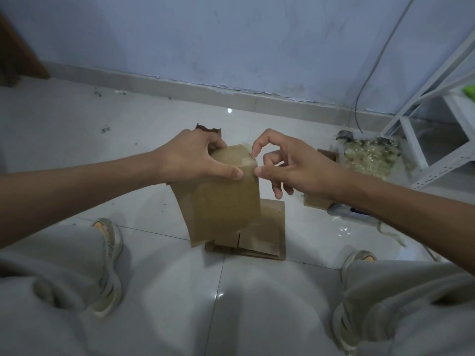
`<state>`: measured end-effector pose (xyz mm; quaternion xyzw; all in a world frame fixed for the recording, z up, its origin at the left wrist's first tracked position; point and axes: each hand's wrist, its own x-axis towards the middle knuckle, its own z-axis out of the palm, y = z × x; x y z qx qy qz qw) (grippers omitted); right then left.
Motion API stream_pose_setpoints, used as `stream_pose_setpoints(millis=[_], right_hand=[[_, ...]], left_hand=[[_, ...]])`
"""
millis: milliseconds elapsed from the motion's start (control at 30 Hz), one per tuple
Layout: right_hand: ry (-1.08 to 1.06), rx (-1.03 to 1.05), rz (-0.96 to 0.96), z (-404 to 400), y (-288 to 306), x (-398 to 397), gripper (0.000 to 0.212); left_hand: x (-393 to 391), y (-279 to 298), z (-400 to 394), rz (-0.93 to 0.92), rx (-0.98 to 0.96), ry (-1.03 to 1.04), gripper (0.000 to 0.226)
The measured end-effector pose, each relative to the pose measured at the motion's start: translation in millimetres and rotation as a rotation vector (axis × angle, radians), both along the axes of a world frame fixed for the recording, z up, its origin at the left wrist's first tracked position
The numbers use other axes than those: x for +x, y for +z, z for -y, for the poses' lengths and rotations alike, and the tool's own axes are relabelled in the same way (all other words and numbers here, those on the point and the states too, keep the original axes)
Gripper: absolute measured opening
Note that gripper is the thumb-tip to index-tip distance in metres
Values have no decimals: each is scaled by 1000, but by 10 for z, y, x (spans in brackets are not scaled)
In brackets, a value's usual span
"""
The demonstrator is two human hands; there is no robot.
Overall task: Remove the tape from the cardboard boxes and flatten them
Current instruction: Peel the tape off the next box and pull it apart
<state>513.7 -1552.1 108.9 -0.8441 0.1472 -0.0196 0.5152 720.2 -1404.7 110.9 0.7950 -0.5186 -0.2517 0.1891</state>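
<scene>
A brown cardboard box (223, 201) is held up above the white tiled floor, between my knees. My left hand (195, 155) grips its top left, thumb across the near face and fingers curled behind. A strip of clear tape (248, 160) lies on the box's top right corner. My right hand (290, 163) is at that corner, forefinger and thumb pinching at the tape's edge. Under the held box a stack of flattened cardboard (270, 232) lies on the floor.
A heap of crumpled clear tape (370, 155) lies on the floor at the right, beside more cardboard pieces (316, 201). A white metal rack (437, 140) stands at the far right, with a cable hanging down the wall. My shoes and grey trouser legs frame the floor.
</scene>
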Motion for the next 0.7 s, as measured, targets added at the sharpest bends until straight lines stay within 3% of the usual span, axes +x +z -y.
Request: stream_pose_setpoints(millis=[100,300,467,700], right_hand=[[-71,32,26,-108,-16,16,37],[-91,-110,-74,-117,-38,33,2],[1,-71,-98,-159,-81,-17,5],[46,-6,56,-87,42,-60,6]], left_hand=[[11,-3,24,73,21,-7,95],[-54,-59,6,123,74,-31,108],[-57,-70,-26,144,113,-43,108],[41,43,-80,-340,197,15,70]])
